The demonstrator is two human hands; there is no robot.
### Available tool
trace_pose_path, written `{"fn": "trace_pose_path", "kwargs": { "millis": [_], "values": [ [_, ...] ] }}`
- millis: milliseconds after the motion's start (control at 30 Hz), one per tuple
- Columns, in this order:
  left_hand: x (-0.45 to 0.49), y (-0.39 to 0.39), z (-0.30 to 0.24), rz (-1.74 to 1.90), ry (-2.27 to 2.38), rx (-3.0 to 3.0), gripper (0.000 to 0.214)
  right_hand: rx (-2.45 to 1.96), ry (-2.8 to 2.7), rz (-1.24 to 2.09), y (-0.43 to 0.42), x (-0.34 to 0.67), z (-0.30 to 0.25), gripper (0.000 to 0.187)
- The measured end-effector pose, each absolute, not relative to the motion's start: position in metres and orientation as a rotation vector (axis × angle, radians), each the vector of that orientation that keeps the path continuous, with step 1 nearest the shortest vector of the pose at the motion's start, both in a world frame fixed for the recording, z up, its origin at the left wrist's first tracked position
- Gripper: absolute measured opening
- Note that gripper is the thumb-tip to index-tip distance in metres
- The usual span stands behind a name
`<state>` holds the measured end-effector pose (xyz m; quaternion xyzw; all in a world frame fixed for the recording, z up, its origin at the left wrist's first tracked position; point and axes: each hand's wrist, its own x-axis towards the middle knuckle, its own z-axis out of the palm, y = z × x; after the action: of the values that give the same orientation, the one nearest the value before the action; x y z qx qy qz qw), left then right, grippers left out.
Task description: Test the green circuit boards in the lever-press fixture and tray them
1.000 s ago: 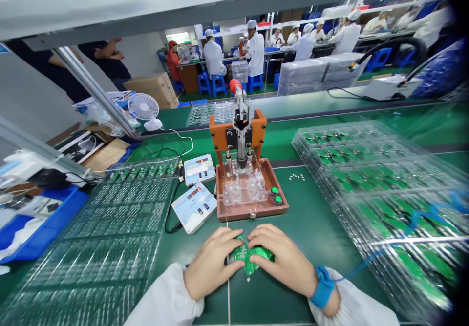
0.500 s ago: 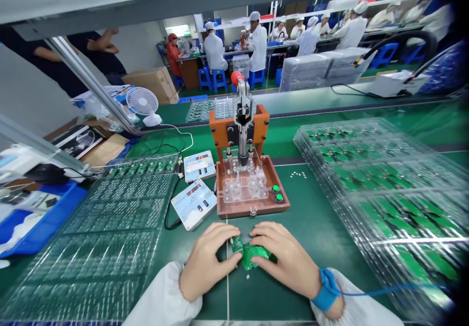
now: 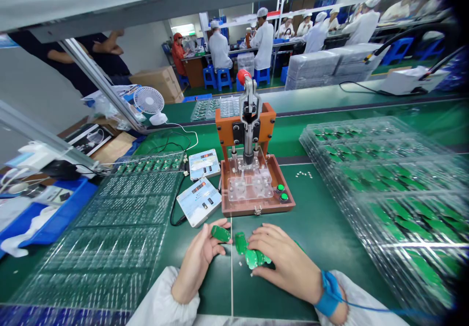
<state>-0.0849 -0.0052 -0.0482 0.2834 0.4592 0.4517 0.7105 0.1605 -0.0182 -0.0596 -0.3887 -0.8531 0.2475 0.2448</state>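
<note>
My left hand [image 3: 198, 260] pinches one small green circuit board [image 3: 220, 233] and holds it just in front of the brown press fixture [image 3: 256, 189]. My right hand [image 3: 287, 262] rests on the green mat with its fingers closed on the remaining strip of green boards [image 3: 252, 255]. A blue wrist strap [image 3: 330, 292] with a blue cord is on my right wrist. The fixture has an orange frame, a red-knobbed lever [image 3: 244, 77] and two green buttons [image 3: 282, 193].
Clear blister trays [image 3: 120, 228] lie at the left, and stacked trays of green boards [image 3: 384, 179] at the right. Two small white meters [image 3: 200, 184] sit beside the fixture. A white desk fan [image 3: 148, 104] and a blue bin [image 3: 47, 218] are further left. Other workers stand in the background.
The green board panel held between both hands has come apart. My left hand has moved up and left with one separated board, while my right hand keeps the rest.
</note>
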Motion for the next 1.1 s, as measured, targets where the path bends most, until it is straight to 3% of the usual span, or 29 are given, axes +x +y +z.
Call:
{"fn": "trace_pose_path", "kwargs": {
  "millis": [167, 367, 500, 767, 1100],
  "values": [
    [-0.089, -0.005, -0.047, 0.882, 1.079, 0.877, 0.052, -1.077, -2.225, 0.774, -0.020, 0.170, -0.043, 0.036],
    [-0.090, 0.016, -0.034, 0.868, 1.146, 1.176, 0.060, -1.158, -1.977, 0.780, -0.018, 0.177, -0.046, 0.056],
    [-0.081, 0.049, -0.011, 0.959, 1.281, 1.314, 0.048, -1.132, -1.875, 0.758, -0.018, 0.175, -0.054, 0.060],
    [-0.060, 0.108, -0.001, 0.988, 1.326, 1.748, 0.032, -1.109, -1.897, 0.585, -0.019, 0.180, -0.061, 0.056],
    [-0.050, 0.120, -0.002, 0.839, 1.324, 1.925, 0.021, -1.043, -1.925, 0.519, -0.018, 0.181, -0.054, 0.043]
  ]
}}
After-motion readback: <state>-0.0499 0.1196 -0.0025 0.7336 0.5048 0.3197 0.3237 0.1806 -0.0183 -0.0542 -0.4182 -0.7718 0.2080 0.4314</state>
